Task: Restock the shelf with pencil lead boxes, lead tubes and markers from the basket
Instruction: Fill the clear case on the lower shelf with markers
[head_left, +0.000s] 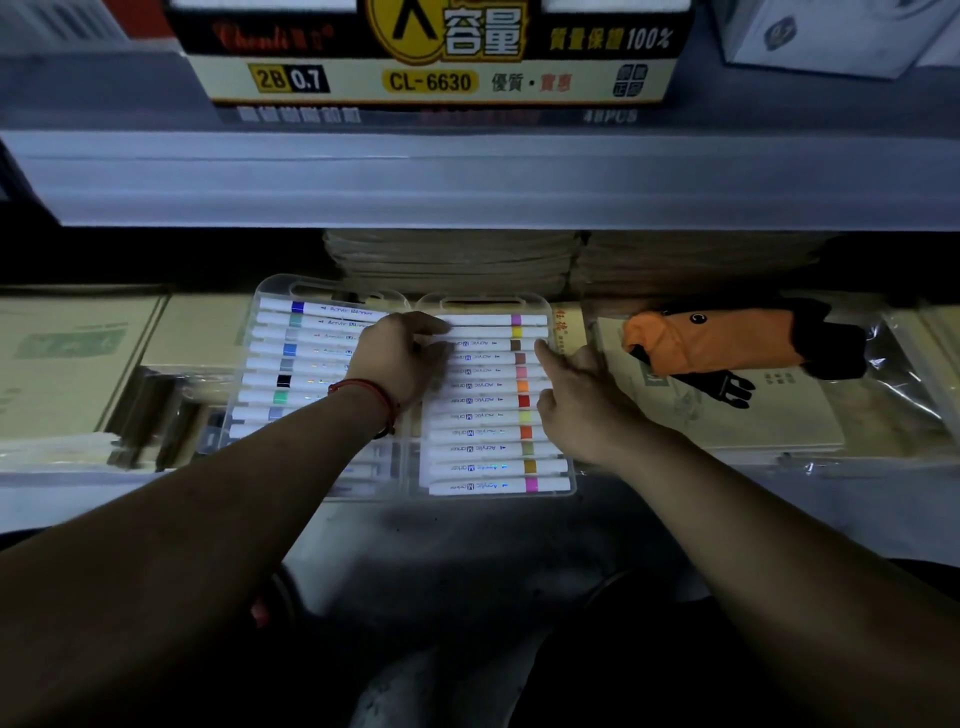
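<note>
I have the right marker case (488, 415) flat on the lower shelf (104, 499), its handle toward 12 o'clock and its long side touching the left marker case (291, 358) at 9 o'clock; the basket is out of view. My left hand (402, 358) lies palm down over the seam between the two cases, fingers spread and relaxed on the lid, pressing and gripping nothing. My right hand (582, 410) is at the case's 3 o'clock wall, index finger straight against the edge and the other fingers curled under; I cannot tell whether they have hold of the rim or only nudge it.

I judge the step to be squaring this case beside its neighbour. To do it well I would keep the left palm light, so the case slides and does not bind; push from 3 o'clock with the flat of the finger low on the wall, so the lid is not levered open; then ease both cases toward 12 o'clock until the handles meet the brown stacks (452, 260), because their 6 o'clock ends look to overhang the lip. The orange pouch (727, 338) at 3 o'clock lies near my right wrist; I would draw back straight toward 6 o'clock to avoid dragging it. The pencil lead box (431, 62) sits on the upper shelf (467, 176) at 12 o'clock.
</note>
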